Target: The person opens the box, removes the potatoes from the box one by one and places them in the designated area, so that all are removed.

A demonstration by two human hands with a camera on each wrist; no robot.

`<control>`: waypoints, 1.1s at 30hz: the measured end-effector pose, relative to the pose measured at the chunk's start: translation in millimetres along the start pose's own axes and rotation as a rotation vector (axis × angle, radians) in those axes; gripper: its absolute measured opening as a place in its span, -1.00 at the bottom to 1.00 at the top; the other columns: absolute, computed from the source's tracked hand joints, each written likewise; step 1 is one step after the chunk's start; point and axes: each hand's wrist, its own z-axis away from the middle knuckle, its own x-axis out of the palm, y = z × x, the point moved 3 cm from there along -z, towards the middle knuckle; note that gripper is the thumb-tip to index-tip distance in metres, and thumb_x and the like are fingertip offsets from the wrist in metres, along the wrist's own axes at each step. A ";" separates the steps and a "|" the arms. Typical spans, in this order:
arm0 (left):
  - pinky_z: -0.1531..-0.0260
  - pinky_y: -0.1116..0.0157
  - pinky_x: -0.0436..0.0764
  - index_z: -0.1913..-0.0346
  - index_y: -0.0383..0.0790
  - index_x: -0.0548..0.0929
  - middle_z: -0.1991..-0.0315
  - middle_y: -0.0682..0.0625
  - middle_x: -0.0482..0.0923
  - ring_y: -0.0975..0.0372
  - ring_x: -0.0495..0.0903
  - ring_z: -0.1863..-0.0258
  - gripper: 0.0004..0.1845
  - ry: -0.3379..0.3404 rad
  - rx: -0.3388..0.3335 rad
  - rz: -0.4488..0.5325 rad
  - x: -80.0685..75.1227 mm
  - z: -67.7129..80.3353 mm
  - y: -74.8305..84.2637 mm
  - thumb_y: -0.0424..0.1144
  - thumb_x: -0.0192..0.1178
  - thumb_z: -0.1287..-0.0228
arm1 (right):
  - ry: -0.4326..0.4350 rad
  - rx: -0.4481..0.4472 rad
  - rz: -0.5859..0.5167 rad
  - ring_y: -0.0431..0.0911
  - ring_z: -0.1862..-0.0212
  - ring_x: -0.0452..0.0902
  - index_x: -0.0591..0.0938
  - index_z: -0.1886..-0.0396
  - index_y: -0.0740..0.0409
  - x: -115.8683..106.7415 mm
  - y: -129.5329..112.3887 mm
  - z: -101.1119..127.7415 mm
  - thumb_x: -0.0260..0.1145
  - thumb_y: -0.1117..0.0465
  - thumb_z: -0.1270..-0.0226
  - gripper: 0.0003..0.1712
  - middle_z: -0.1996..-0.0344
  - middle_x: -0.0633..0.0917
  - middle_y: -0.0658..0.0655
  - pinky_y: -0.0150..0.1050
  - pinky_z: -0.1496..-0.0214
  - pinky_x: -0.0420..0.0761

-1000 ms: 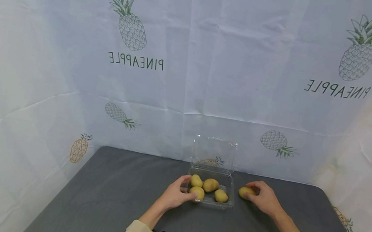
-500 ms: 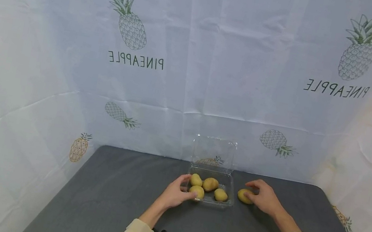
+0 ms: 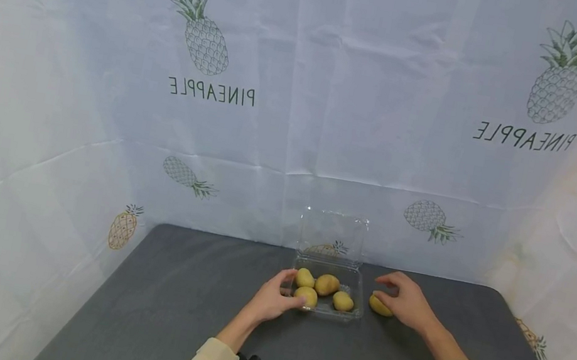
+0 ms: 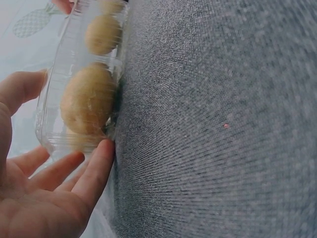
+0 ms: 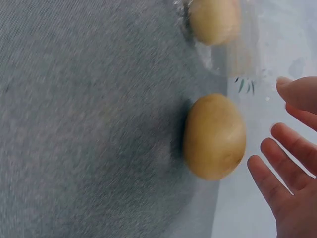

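A clear plastic clamshell container stands on the table with its lid raised, holding several yellow potatoes. At its left front corner, my left hand grips the wall, thumb at the front and fingers along the left side. In the left wrist view, the thumb and fingertips touch the plastic around a large potato. One loose potato lies on the table just right of the container. Over it hovers my right hand, fingers spread and apart from the potato in the right wrist view.
The dark grey table reaches back to a white cloth printed with pineapples. Cloth also hangs at the left and right sides. The raised lid stands before the back cloth.
My right hand has risen slightly off the loose potato, and its fingers have parted from it. More of that potato shows now. The left hand stays at the container.
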 end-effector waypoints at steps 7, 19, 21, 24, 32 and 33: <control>-0.01 -0.02 0.64 -0.51 -0.14 0.33 -0.45 -0.23 0.34 -0.12 0.53 -0.23 -0.19 -0.003 -0.003 -0.002 0.4 0.7 1.0 -0.03 0.44 -0.28 | 0.030 -0.045 -0.029 0.20 -0.06 0.58 0.72 -0.05 0.24 -0.9 -14.8 0.2 0.43 0.20 -0.39 -0.69 0.02 0.66 0.18 0.10 0.00 0.64; -0.04 -0.02 0.63 -0.53 -0.13 0.31 -0.46 -0.22 0.32 -0.14 0.51 -0.26 -0.19 -0.016 -0.002 0.004 0.4 1.3 1.8 -0.02 0.42 -0.30 | 0.019 -0.074 -0.054 0.23 -0.07 0.58 0.71 -0.05 0.23 4.1 -36.5 -3.8 0.41 0.21 -0.40 -0.71 0.01 0.65 0.18 0.12 -0.03 0.63; -0.04 -0.02 0.63 -0.53 -0.13 0.31 -0.46 -0.21 0.32 -0.13 0.51 -0.26 -0.18 -0.016 -0.007 0.002 0.4 0.9 1.7 0.00 0.42 -0.30 | 0.014 -0.076 -0.052 0.21 -0.07 0.58 0.71 -0.06 0.22 5.1 -38.7 -4.5 0.40 0.21 -0.42 -0.71 0.00 0.65 0.17 0.10 -0.03 0.63; -0.04 -0.02 0.63 -0.53 -0.12 0.32 -0.46 -0.20 0.33 -0.12 0.52 -0.25 -0.17 -0.012 -0.011 -0.002 0.2 -0.1 1.5 0.01 0.43 -0.29 | 0.011 -0.082 -0.044 0.20 -0.07 0.59 0.71 -0.06 0.19 7.4 -41.8 -6.2 0.40 0.17 -0.42 -0.71 -0.02 0.65 0.15 0.08 -0.04 0.64; -0.03 -0.01 0.63 -0.52 -0.10 0.32 -0.46 -0.20 0.33 -0.10 0.53 -0.24 -0.17 -0.008 -0.016 -0.008 -0.2 -2.1 0.2 0.00 0.44 -0.28 | 0.015 -0.092 -0.054 0.20 -0.07 0.59 0.71 -0.05 0.13 13.8 -48.3 -10.1 0.42 0.16 -0.41 -0.72 0.00 0.64 0.15 0.14 -0.05 0.62; -0.03 -0.01 0.63 -0.52 -0.10 0.32 -0.46 -0.20 0.33 -0.10 0.53 -0.24 -0.17 -0.008 -0.016 -0.006 0.0 -2.3 0.0 0.00 0.44 -0.27 | 0.017 -0.094 -0.057 0.21 -0.07 0.59 0.72 -0.05 0.13 14.3 -49.1 -10.4 0.42 0.17 -0.40 -0.72 0.00 0.64 0.16 0.13 -0.05 0.62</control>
